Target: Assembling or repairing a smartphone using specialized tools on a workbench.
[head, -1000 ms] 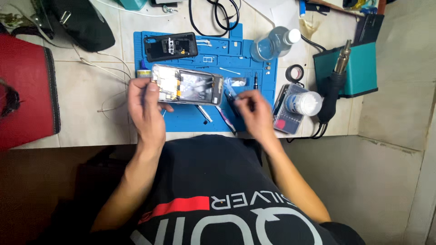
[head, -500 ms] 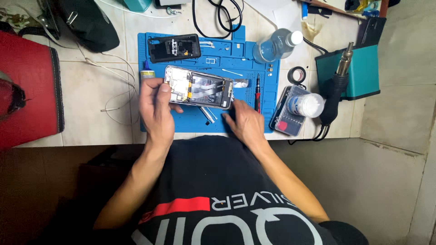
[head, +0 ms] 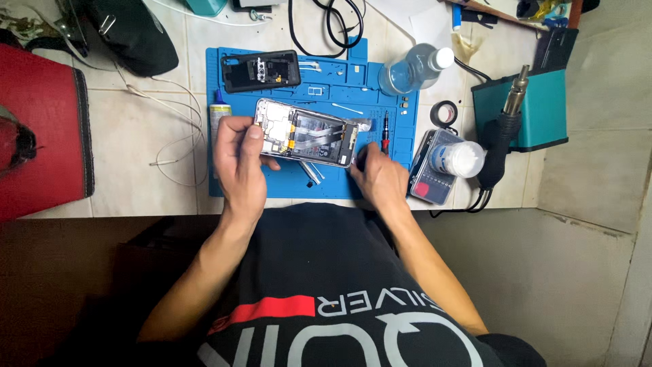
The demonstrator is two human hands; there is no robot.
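While the opened phone (head: 305, 134) sits above the blue work mat (head: 231, 183), we judge it light, stiff along its metal frame, and fragile across the exposed boards and flat cables inside. We would grip it by the frame edges only, never by the internals. Our left hand (head: 239, 163) holds the phone's left end, thumb curled over the top edge, fingers closed beneath it. Our right hand (head: 377, 178) rests on the mat at the phone's lower right corner; the fingers are curled narrow, and we cannot tell whether they pinch anything.

The phone shows a silver frame, back removed, with a dark central area, small gold connectors and pale circuit sections. It lies tilted, near the mat's centre.

At the mat's upper left lies the black back cover (head: 261, 71). Off the mat's right edge stand a clear bottle (head: 407, 68) and a parts box (head: 435, 178). On the mat's right side lies a small screwdriver (head: 386, 130).
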